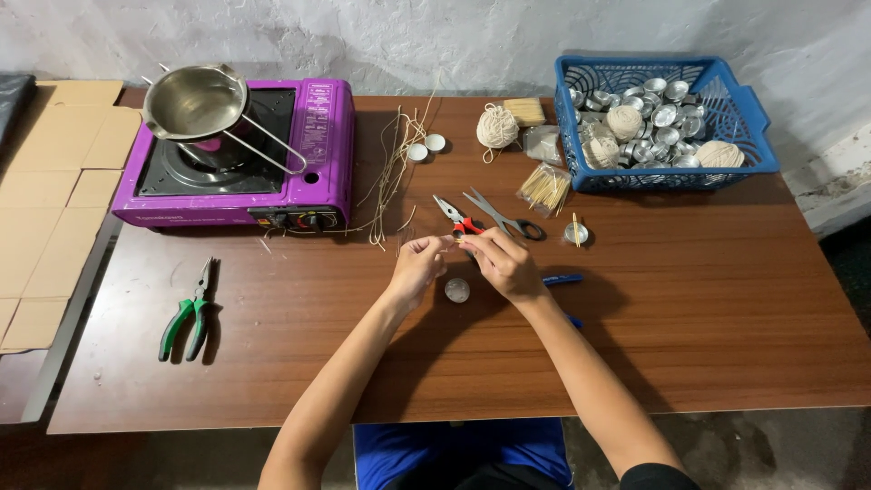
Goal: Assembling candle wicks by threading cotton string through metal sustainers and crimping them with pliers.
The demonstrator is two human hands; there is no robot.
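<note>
We see the left hand (417, 265) and right hand (502, 260) pinched together on a thin wick (446, 239). Below them a small metal cup (457, 290) sits on the counter (272, 363).

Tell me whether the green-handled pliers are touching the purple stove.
Apart. The head view shows the green-handled pliers lying alone on the table, with a strip of bare wood between their tip and the front edge of the purple stove.

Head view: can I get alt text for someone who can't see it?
Over a brown wooden table, the left hand and right hand meet, pinching something small above a small metal cup. Scissors lie just beyond; a purple portable stove stands far left, a blue basket far right.
</note>
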